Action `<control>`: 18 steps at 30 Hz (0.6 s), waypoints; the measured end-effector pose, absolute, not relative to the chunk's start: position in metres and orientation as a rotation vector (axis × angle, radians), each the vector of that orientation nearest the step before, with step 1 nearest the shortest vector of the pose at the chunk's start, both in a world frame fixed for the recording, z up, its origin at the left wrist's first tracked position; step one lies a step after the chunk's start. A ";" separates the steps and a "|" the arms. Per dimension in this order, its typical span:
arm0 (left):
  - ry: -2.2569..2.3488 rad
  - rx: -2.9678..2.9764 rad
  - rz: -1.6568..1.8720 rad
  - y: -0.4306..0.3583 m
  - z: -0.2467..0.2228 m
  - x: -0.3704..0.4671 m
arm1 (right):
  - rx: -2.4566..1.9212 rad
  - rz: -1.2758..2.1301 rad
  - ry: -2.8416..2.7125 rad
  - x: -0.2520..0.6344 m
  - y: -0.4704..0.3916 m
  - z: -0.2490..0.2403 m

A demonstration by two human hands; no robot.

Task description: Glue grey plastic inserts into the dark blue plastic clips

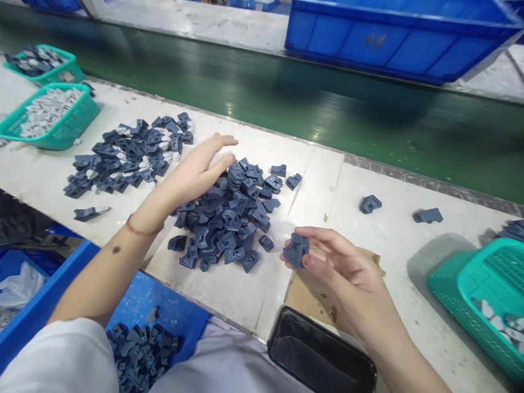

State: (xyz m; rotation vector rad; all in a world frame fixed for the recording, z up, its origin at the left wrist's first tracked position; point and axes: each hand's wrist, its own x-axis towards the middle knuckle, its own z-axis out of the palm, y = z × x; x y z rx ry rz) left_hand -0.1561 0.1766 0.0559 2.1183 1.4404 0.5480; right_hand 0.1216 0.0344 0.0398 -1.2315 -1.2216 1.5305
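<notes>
Between the thumb and fingers of my right hand [347, 267] is a dark blue-grey moulded plastic part [296, 251], held above the white table [241, 297]. My left hand [202, 166] reaches over the upper left side of a heap of similar dark plastic parts [229, 218]. Its fingers are stretched out and apart, and I see nothing held in them. Farther left lies a second spread of dark parts [123, 153] with small white pieces among them. Two single dark parts, one a rounded block [370, 204] and one lying flat [428, 215], rest to the right.
A phone [319, 355] lies at the near edge beside brown cardboard [307, 297]. Green baskets hold white pieces [51, 112] at left and more parts at right [458, 278]. A blue bin [196, 311] with dark parts sits below the edge. Beyond the table runs a green belt [245, 93].
</notes>
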 end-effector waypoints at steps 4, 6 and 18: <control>1.292 2.232 0.935 0.102 0.086 -0.119 | -1.208 1.531 -1.164 0.132 0.023 0.043; 1.054 2.194 0.860 0.064 0.088 -0.095 | -1.163 1.576 -1.127 0.136 0.017 0.045; 1.033 2.050 1.110 0.004 0.023 -0.027 | -1.279 1.335 -1.509 0.175 -0.006 0.037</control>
